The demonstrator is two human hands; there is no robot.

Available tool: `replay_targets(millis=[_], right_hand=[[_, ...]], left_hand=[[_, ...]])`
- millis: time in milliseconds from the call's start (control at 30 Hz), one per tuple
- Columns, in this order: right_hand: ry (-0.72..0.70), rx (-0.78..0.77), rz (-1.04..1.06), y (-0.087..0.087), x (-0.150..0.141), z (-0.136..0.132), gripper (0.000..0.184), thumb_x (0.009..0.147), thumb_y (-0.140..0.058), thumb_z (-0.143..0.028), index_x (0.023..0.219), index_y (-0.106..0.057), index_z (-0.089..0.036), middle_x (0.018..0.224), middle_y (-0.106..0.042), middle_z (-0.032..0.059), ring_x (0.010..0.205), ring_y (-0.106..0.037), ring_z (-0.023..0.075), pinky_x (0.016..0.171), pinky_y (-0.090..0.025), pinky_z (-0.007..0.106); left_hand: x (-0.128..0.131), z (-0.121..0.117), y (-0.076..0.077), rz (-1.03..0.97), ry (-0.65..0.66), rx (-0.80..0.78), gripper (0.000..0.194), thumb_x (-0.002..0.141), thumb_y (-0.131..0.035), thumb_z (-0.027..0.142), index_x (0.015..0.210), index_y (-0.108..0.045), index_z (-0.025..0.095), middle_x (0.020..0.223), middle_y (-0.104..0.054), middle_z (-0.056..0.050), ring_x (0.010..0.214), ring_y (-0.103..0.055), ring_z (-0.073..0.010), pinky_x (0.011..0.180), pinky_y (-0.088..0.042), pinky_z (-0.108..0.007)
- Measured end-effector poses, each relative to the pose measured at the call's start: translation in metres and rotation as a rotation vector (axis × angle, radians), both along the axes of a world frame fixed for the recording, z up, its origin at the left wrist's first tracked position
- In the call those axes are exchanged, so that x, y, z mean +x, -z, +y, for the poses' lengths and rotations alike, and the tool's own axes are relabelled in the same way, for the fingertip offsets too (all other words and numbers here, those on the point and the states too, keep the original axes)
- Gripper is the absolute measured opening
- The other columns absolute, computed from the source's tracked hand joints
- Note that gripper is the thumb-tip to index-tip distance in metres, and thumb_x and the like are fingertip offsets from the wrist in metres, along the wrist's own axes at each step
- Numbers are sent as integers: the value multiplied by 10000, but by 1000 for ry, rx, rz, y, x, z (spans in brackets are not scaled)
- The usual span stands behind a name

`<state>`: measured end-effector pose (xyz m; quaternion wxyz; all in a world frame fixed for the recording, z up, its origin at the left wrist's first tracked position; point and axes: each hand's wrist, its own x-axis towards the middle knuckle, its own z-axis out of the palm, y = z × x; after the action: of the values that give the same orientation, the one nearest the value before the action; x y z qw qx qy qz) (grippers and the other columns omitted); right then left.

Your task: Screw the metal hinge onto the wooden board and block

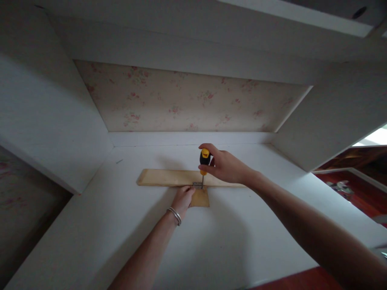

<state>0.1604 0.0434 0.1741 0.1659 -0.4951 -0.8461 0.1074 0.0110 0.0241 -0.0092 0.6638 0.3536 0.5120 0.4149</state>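
Note:
My right hand (219, 163) grips the yellow and black handle of a screwdriver (204, 158) held upright. Its metal shaft points down to a small metal hinge (198, 184); whether the tip sits in a screw is too small to tell. The hinge lies where a long wooden board (167, 177) meets a small wooden piece (200, 198). My left hand (184, 197), with a silver bangle at the wrist, is closed on the left edge of the small piece, its thumb beside the hinge. My right hand and forearm hide part of the long board.
The boards lie on a white surface (127, 233) with white side panels (54, 104) left and right. Flowered wallpaper (181, 100) shows behind, and a white shelf edge (296, 16) hangs overhead. A small greenish scrap (119, 161) lies at the left. Red floor (359, 189) shows at right.

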Motion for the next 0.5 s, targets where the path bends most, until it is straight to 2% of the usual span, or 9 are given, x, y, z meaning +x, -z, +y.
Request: replay_targets(millis=[167, 267, 500], right_hand=[[3, -14, 33, 2, 1, -2, 538, 822, -569, -372, 1297, -344, -258, 882, -634, 47, 728, -608, 194, 668, -431, 285], [-18, -24, 50, 3, 1, -3, 535, 828, -562, -354, 1305, -343, -254, 891, -634, 50, 741, -607, 193, 677, -436, 285], [-31, -50, 67, 5, 4, -5, 540, 840, -549, -343, 1330, -333, -269, 936, -636, 53, 763, -604, 184, 683, -444, 281]], left_hand=[[-6, -5, -6, -70, 77, -52, 238, 654, -639, 331, 822, -608, 165, 799, -630, -36, 744, -589, -162, 568, -427, -220], [-7, -4, -6, -57, 83, -40, 232, 670, -626, 324, 829, -609, 155, 783, -620, -37, 738, -584, -155, 567, -425, -216], [-4, 0, 0, 88, 67, -12, 218, 710, -601, 360, 784, -590, 155, 634, -532, 23, 527, -479, -90, 425, -273, -186]])
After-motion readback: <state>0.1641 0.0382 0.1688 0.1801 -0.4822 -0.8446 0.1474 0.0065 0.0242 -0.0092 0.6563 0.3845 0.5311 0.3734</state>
